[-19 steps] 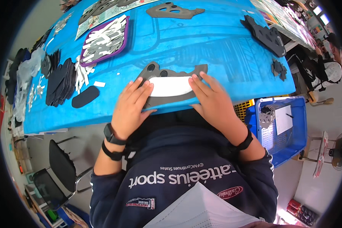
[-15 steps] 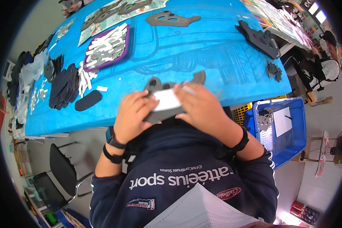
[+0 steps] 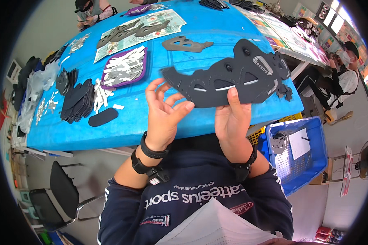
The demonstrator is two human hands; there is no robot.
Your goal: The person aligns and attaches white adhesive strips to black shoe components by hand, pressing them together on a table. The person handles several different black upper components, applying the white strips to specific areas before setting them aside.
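Observation:
Above the table's near edge I hold up a curved dark grey panel point(image 3: 216, 83) with a tapering tail at its left. It has two round studs and several cut-outs, with white showing along their lower edges. My right hand point(image 3: 234, 122) grips the bottom edge, thumb on the near face and the other fingers hidden behind. At the tail end is my left hand point(image 3: 163, 114), its fingertips partly behind the panel and its thumb at the lower edge. A small white strip point(image 3: 118, 107) and a dark oval pad point(image 3: 103, 117) lie left of my left hand.
The blue-covered table point(image 3: 151, 128) bears a purple tray point(image 3: 144, 71) of white strips, a stack of dark pads point(image 3: 77, 100) and a grey panel point(image 3: 187, 44). At right stands a blue crate point(image 3: 321, 151). One person point(image 3: 343, 79) sits at right, another point(image 3: 95, 12) at far left.
The panel was low at the table edge with a white piece on it and both hands pressing there. It is now raised, its studded dark face towards me.

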